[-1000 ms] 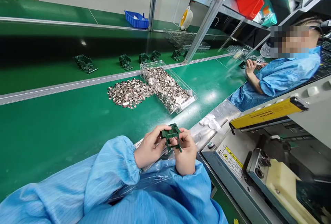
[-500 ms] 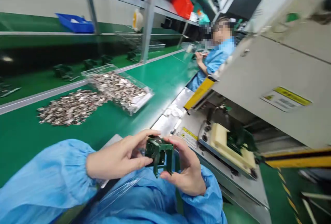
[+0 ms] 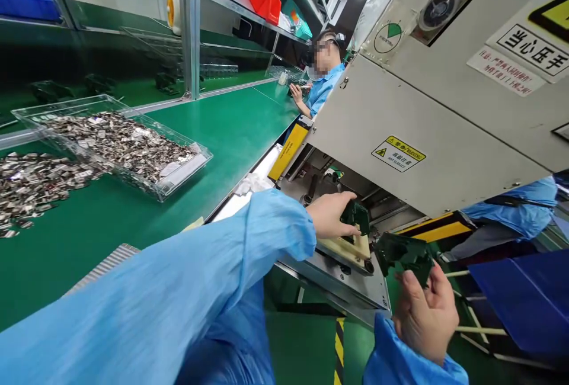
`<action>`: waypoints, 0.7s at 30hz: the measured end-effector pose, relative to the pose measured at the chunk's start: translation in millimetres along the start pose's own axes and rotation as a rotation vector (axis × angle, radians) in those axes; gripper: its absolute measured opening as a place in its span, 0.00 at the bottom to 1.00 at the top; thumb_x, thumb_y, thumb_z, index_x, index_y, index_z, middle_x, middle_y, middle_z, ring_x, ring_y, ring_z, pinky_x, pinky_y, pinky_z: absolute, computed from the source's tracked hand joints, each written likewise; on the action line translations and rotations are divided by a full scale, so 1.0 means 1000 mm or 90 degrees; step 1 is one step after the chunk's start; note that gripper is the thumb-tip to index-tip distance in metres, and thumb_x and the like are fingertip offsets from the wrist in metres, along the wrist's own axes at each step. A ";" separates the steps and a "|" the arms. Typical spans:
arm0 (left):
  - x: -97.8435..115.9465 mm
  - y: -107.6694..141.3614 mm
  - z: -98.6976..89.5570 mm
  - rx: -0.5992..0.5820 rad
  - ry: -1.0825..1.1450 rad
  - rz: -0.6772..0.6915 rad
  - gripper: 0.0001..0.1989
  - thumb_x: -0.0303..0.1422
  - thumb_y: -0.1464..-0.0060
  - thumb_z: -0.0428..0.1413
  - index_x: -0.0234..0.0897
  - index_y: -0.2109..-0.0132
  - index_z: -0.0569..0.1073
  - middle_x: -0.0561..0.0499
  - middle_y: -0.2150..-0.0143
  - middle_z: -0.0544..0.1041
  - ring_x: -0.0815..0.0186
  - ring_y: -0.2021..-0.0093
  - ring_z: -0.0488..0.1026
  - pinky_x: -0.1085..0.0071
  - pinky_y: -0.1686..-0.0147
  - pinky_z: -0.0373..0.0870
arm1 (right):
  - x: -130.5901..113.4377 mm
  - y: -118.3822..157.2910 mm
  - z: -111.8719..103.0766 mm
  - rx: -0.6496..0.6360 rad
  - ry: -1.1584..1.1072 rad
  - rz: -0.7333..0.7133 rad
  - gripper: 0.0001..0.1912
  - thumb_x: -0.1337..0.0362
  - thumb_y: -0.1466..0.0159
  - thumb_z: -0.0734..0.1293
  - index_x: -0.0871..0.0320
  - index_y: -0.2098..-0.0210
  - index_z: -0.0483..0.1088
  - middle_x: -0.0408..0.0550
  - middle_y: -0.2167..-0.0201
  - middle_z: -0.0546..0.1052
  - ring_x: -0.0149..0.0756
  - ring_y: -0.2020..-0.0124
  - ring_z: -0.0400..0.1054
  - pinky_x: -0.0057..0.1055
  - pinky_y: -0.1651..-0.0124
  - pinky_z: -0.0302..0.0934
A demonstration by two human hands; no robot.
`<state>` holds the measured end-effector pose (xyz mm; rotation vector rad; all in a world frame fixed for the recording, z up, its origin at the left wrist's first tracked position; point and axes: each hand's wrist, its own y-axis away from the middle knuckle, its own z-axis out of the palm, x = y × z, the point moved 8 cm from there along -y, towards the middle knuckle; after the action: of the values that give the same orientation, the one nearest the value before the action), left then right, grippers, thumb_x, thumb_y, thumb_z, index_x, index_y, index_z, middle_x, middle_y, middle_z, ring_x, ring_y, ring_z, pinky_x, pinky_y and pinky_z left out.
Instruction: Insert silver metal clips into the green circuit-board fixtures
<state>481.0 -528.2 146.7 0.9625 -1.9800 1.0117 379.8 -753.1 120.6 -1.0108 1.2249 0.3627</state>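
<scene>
The right hand (image 3: 427, 317) is closed around one edge of a green frame (image 3: 402, 257), fingers curled from below, holding it up in the air beside the machine. The left hand (image 3: 331, 214) reaches in under the machine (image 3: 422, 112), fingers stretched flat against a second green part (image 3: 355, 218); whether they grip it cannot be told. That part sits in a cream fixture (image 3: 344, 252). So there are two hands and two green pieces, well apart, where a moment earlier both hands shared one piece over the lap and the fixture lay off to the side. The view has also swung right, and the machine's grey housing now hangs overhead, carrying one yellow warning label (image 3: 398, 154). To the left on the green bench (image 3: 231, 130) is one clear tray (image 3: 178, 175) full of metal pieces (image 3: 115, 142), with a loose pile (image 3: 31, 186) beside it. Farther along sits one co-worker (image 3: 322, 77), and another person's blue sleeve (image 3: 511, 213) shows past the machine.
</scene>
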 end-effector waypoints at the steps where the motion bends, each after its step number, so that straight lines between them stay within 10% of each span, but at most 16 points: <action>1: 0.002 0.003 -0.008 0.029 0.029 -0.003 0.40 0.36 0.56 0.67 0.27 0.38 0.62 0.32 0.44 0.72 0.46 0.43 0.71 0.51 0.43 0.68 | -0.002 -0.005 0.008 -0.031 0.008 -0.002 0.38 0.54 0.53 0.78 0.58 0.46 0.67 0.59 0.46 0.72 0.56 0.46 0.68 0.63 0.41 0.57; 8: -0.008 0.104 -0.102 0.043 0.099 -0.059 0.28 0.31 0.57 0.66 0.32 0.47 0.71 0.44 0.56 0.77 0.60 0.58 0.77 0.65 0.56 0.77 | 0.001 -0.039 0.093 -0.366 0.172 -0.044 0.36 0.50 0.54 0.78 0.57 0.50 0.72 0.56 0.52 0.77 0.50 0.49 0.71 0.51 0.42 0.61; 13: -0.060 0.186 -0.119 -0.047 0.049 -0.219 0.27 0.36 0.56 0.66 0.37 0.47 0.72 0.45 0.54 0.75 0.59 0.55 0.77 0.64 0.54 0.77 | 0.012 -0.041 0.119 -0.479 0.230 -0.054 0.39 0.43 0.51 0.74 0.58 0.46 0.70 0.58 0.48 0.75 0.53 0.45 0.68 0.49 0.42 0.62; 16: -0.089 0.204 -0.104 -0.091 0.089 -0.281 0.31 0.38 0.57 0.67 0.40 0.44 0.70 0.42 0.38 0.66 0.54 0.39 0.67 0.62 0.43 0.69 | 0.014 -0.031 0.095 -0.407 0.365 -0.122 0.42 0.38 0.46 0.68 0.58 0.41 0.66 0.59 0.42 0.70 0.57 0.39 0.61 0.54 0.37 0.55; 21: -0.112 0.190 -0.080 -0.116 0.094 -0.287 0.35 0.39 0.64 0.69 0.41 0.45 0.72 0.44 0.34 0.61 0.49 0.33 0.57 0.60 0.38 0.61 | 0.039 -0.011 -0.023 -0.084 0.641 -0.015 0.42 0.35 0.39 0.54 0.60 0.40 0.65 0.71 0.49 0.72 0.66 0.47 0.68 0.60 0.54 0.65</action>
<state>393.2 -347.3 25.7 1.1290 -1.6012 0.6207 387.4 -787.8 90.7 -1.3798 2.0961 -0.1304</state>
